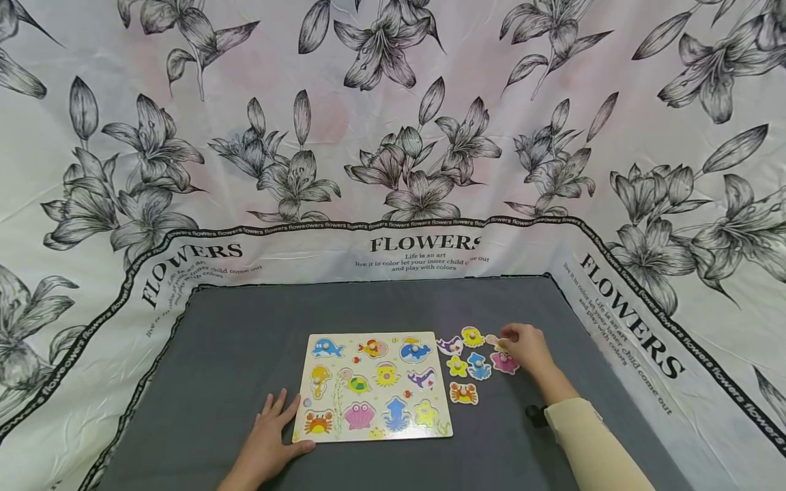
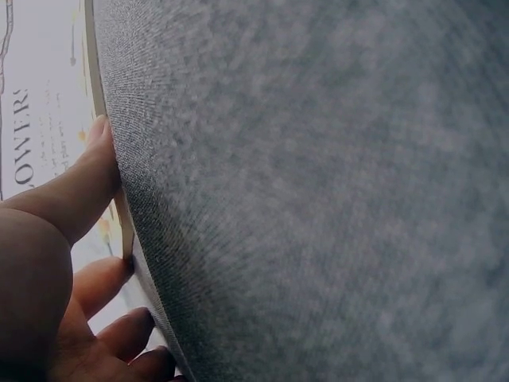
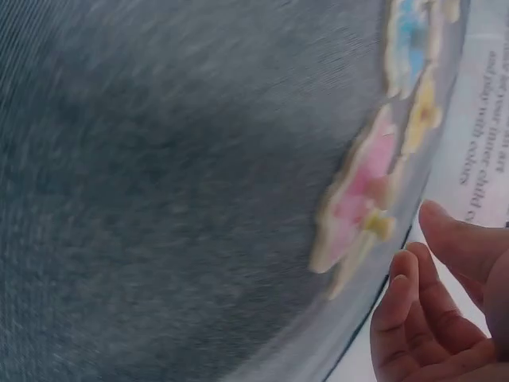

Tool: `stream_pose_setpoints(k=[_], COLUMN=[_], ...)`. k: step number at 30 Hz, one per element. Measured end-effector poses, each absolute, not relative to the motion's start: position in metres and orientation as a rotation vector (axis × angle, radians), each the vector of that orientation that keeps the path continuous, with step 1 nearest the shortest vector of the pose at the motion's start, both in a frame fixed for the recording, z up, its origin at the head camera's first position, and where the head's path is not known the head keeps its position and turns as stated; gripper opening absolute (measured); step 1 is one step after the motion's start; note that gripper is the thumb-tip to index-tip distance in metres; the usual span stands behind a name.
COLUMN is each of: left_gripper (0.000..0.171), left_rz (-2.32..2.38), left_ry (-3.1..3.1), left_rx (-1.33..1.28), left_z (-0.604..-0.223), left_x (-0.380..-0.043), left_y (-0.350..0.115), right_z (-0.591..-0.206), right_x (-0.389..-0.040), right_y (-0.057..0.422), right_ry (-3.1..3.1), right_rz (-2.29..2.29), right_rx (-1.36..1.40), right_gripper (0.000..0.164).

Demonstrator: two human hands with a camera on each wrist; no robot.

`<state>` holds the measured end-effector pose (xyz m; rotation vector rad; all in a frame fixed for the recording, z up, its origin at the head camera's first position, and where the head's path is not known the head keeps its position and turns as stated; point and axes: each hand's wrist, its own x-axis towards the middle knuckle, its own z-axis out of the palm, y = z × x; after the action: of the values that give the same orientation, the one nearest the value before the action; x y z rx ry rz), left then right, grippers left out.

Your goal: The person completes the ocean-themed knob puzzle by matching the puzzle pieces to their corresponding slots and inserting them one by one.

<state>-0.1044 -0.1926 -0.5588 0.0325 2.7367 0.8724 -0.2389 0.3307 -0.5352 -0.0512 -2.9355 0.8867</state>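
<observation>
Grey cloth [image 1: 381, 303], pieces [image 1: 479, 367] right of board [image 1: 368, 367]

The board is steadied by the spread left hand [image 1: 268, 431]. At the pieces, the right hand [image 1: 529, 349] is poised, seemingly empty; a knob [image 3: 380, 226] is best pinched squarely, with no neighbour jostled.

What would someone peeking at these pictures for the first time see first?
Probably the big black-and-white flowers on the cloth, filling the top of the head view. Next might come the puzzle board with bright sea animals, lying on the grey surface below. Colourful loose pieces sit just to its right.
</observation>
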Motion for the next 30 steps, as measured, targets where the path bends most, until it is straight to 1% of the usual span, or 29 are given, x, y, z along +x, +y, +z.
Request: stream_pose_setpoints(k=[7, 15, 19, 23, 30], left_gripper=[0.106, 0.106, 0.106, 0.107, 0.107], left_rz=[0.878, 0.868, 0.865, 0.851, 0.855], left_ry=[2.740, 2.739, 2.737, 2.734, 2.739], left_rx=[0.049, 0.048, 0.040, 0.033, 0.051], left_z=[-0.558, -0.559, -0.558, -0.559, -0.560], left_x=[-0.105, -0.104, -0.104, -0.104, -0.105], left_y=[-0.192, -0.194, -0.193, -0.192, -0.195], right_z=[-0.544, -0.551, -0.550, -0.549, -0.540], right_x=[-0.244, -0.247, -0.248, -0.247, -0.243], right_y=[0.341, 0.338, 0.337, 0.339, 0.336], right_ry=[-2.979, -2.969, -2.968, -2.981, -2.932], right_rz=[0.876, 0.864, 0.835, 0.835, 0.831], right_rx=[-0.070, -0.053, -0.061, -0.100, -0.100], right_gripper=[0.020, 0.015, 0.014, 0.015, 0.014])
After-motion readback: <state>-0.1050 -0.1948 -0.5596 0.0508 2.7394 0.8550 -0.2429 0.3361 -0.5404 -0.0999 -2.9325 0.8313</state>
